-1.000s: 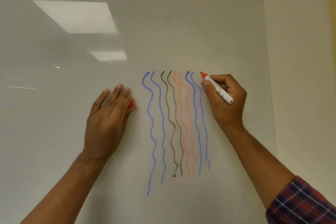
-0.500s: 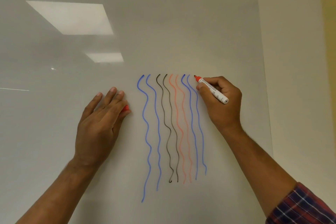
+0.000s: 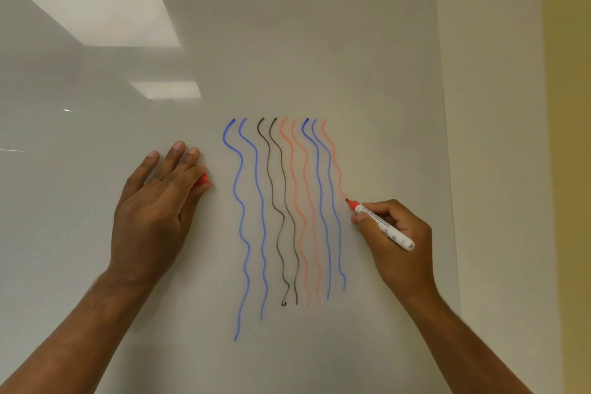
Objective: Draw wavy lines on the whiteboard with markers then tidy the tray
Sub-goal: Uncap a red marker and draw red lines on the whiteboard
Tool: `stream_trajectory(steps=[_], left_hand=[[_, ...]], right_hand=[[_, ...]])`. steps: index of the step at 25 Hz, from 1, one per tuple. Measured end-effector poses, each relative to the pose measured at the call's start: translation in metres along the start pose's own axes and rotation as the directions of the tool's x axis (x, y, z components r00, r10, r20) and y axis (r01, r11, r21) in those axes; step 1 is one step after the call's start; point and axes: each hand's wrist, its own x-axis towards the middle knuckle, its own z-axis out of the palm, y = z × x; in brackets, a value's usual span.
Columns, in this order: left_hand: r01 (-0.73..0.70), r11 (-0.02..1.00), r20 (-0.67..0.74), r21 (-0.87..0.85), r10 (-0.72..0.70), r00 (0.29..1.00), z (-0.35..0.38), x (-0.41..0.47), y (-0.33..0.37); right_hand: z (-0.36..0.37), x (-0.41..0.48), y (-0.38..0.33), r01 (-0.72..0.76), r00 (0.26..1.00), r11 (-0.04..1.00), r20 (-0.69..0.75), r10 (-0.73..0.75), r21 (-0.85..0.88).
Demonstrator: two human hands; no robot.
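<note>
The right hand (image 3: 396,240) clamps the red marker (image 3: 380,224), tip on the whiteboard (image 3: 287,42) just right of the rightmost blue line (image 3: 332,202); a leftward drift could cross it. Well left of that line, the left hand (image 3: 153,211), flat with straight fingers, pins a red cap (image 3: 203,179) that may slip

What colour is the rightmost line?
Pale red-orange. The line ends at the tip of the red marker in the right hand. Head view.

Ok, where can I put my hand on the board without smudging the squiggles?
Above the lines the board is bare, and so is everything left of the left hand. A thin strip is free right of the right hand. Between the hands it is crowded: lines and marker.
</note>
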Motion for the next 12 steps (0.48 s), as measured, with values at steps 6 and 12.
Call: stream_trajectory(steps=[6, 12], left_hand=[[0.002, 1.000, 0.000, -0.002, -0.002, 1.000, 0.001, 0.001, -0.001], [0.006, 1.000, -0.001, -0.011, -0.006, 1.000, 0.002, -0.001, -0.002]], right_hand=[[-0.013, -0.067, 0.021, -0.156, 0.986, 0.988, 0.048, 0.157, -0.012], [-0.021, -0.104, 0.042, -0.179, 0.981, 0.975, 0.058, 0.188, -0.129]])
